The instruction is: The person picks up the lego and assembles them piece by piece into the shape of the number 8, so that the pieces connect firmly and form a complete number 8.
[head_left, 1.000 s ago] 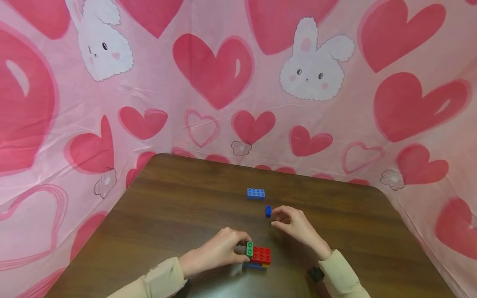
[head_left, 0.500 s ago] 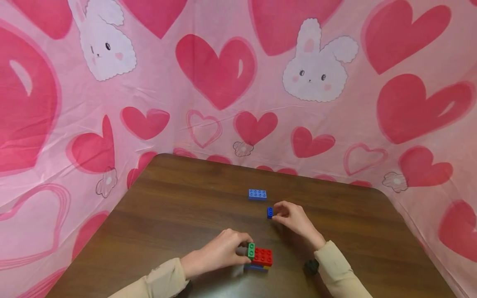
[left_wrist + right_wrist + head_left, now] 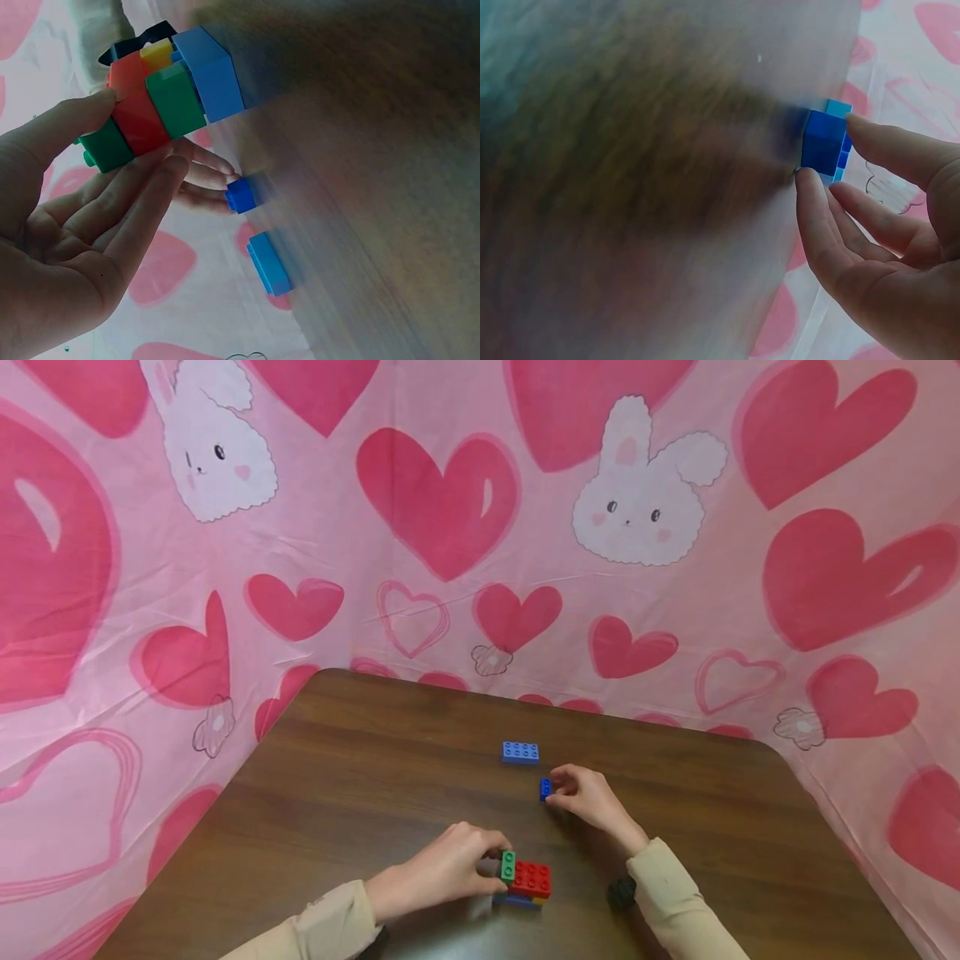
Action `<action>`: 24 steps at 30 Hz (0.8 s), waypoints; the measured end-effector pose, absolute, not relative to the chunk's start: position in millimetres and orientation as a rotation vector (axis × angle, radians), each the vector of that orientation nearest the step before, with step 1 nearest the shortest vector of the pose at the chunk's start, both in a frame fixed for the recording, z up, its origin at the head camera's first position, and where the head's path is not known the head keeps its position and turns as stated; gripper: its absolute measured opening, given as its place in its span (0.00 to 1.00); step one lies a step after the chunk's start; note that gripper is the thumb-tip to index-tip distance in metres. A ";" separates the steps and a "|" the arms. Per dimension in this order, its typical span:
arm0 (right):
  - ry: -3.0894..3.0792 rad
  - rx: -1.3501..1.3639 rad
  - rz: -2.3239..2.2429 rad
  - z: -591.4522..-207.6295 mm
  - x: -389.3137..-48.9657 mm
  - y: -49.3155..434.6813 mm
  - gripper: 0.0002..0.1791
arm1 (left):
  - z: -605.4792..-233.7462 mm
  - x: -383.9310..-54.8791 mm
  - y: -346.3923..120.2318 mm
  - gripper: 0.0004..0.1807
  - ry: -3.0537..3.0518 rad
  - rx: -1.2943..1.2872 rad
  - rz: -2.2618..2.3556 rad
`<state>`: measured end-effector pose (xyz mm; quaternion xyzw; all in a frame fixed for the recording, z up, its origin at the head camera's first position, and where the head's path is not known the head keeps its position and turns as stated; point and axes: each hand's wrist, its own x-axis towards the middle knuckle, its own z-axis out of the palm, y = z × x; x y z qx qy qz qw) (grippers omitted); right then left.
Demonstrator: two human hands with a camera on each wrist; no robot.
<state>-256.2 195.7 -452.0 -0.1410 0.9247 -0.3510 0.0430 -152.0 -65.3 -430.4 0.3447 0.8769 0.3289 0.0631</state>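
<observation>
My left hand [image 3: 448, 870] holds a stack of toy building bricks between thumb and fingers. The stack has a green two-stud brick [image 3: 508, 866] and a red brick [image 3: 534, 877] on top. In the left wrist view another green brick [image 3: 177, 100], a yellow brick [image 3: 157, 55] and a blue brick [image 3: 209, 73] show lower in it. Farther out, my right hand [image 3: 596, 797] pinches a small dark blue brick [image 3: 545, 789] at the table surface. In the right wrist view, thumb and a finger lie at opposite corners of that small brick [image 3: 824, 143].
A lighter blue eight-stud brick [image 3: 521, 752] rests just beyond the small one, toward the back of the brown wooden table [image 3: 360, 752]. Pink cloth [image 3: 420, 635] with hearts and rabbits hangs behind the table and along its sides.
My right hand has come in from beside the small blue brick until its fingertips meet it. The left hand stays at the stack, and the head view has shifted slightly.
</observation>
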 end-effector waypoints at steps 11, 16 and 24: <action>2.826 -0.489 -1.019 -453.3 -261.5 193.4 0.19 | -431.1 -151.3 -65.1 0.15 2.685 1.080 0.961; 2.828 -0.510 -1.007 -453.9 -263.8 192.4 0.18 | -430.2 -151.1 -65.9 0.15 2.677 1.069 0.965; 2.839 -0.520 -0.979 -454.1 -263.2 192.4 0.17 | -429.2 -151.1 -65.9 0.15 2.660 1.064 0.964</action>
